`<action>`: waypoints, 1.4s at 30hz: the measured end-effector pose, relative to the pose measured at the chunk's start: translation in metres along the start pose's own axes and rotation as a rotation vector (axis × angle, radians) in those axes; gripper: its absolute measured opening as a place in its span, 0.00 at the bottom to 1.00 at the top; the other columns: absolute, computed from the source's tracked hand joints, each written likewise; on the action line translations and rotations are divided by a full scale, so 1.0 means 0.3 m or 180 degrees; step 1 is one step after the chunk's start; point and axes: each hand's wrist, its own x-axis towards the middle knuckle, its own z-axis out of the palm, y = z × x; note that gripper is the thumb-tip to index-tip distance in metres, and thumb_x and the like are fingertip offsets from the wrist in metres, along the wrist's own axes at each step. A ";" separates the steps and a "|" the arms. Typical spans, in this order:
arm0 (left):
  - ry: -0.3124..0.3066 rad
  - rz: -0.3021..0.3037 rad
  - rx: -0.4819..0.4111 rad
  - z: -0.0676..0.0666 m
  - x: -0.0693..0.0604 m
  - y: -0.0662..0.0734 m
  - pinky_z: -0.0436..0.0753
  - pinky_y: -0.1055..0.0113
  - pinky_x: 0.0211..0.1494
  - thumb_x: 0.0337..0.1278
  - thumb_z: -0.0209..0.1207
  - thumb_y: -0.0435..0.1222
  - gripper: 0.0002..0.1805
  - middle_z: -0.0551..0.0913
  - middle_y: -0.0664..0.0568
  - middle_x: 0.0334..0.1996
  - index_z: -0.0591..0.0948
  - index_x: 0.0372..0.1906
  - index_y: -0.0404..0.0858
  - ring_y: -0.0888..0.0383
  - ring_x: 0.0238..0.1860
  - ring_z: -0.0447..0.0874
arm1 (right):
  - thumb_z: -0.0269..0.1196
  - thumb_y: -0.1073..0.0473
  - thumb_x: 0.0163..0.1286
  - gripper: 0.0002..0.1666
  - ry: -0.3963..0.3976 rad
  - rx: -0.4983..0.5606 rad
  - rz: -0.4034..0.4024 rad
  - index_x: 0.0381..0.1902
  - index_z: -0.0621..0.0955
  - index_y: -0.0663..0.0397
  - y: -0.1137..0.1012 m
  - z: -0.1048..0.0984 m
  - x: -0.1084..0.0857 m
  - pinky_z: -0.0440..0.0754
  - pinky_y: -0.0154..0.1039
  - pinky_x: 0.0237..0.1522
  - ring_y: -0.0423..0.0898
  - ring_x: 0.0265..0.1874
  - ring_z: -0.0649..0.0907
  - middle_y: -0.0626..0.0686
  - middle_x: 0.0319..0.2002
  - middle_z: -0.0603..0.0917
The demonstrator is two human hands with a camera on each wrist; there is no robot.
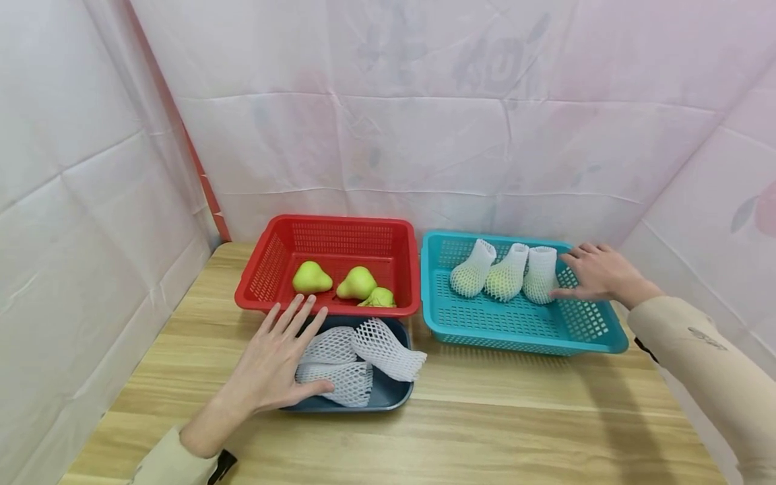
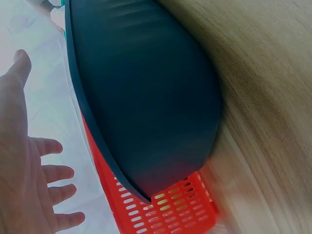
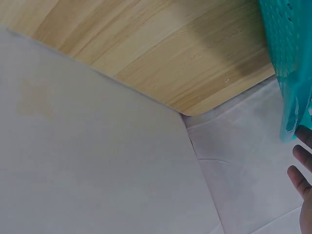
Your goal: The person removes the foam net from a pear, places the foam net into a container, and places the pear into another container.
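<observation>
My left hand (image 1: pixel 275 364), fingers spread and straight, hovers over the left side of a dark blue tray (image 1: pixel 388 397) and grips nothing. White foam fruit nets (image 1: pixel 391 353) lie in that tray; one overhangs its right rim. At the right end of a teal basket (image 1: pixel 485 327), my right hand (image 1: pixel 597 273) has its fingers extended over the rim. Its thumb is beside the rightmost of three net-wrapped pears (image 1: pixel 540 276); whether they touch, I cannot tell. In the left wrist view, the tray's outer side (image 2: pixel 146 87) hides its contents.
A red basket (image 1: pixel 339 239) behind the tray holds three bare green pears (image 1: pixel 358 283), the rightmost partly hidden by the front rim. The teal basket stands right beside it. All rest on a wooden table (image 1: pixel 485 431), with white curtains (image 1: pixel 424 148) behind and at both sides.
</observation>
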 end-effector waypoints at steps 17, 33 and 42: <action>-0.0012 -0.0038 -0.0032 0.005 0.000 -0.001 0.65 0.39 0.82 0.44 0.64 0.77 0.65 0.65 0.41 0.82 0.65 0.82 0.42 0.40 0.83 0.61 | 0.67 0.20 0.58 0.58 -0.0021 0.0003 -0.0123 0.60 0.82 0.70 -0.014 0.036 0.069 0.77 0.69 0.62 0.68 0.59 0.80 0.68 0.57 0.85; -0.0088 -0.0046 -0.0028 -0.003 0.004 -0.002 0.66 0.38 0.82 0.44 0.64 0.76 0.65 0.66 0.41 0.82 0.64 0.82 0.42 0.40 0.84 0.60 | 0.72 0.24 0.55 0.55 -0.0048 0.0058 -0.0268 0.61 0.81 0.66 -0.060 0.046 0.089 0.80 0.67 0.60 0.66 0.58 0.81 0.67 0.57 0.86; -0.0080 -0.0014 -0.0048 -0.009 0.006 0.002 0.66 0.39 0.82 0.44 0.64 0.76 0.64 0.66 0.41 0.81 0.65 0.82 0.42 0.40 0.83 0.61 | 0.77 0.30 0.54 0.49 0.0024 0.0026 -0.0432 0.58 0.82 0.65 -0.072 0.048 0.081 0.80 0.67 0.60 0.65 0.56 0.83 0.66 0.54 0.86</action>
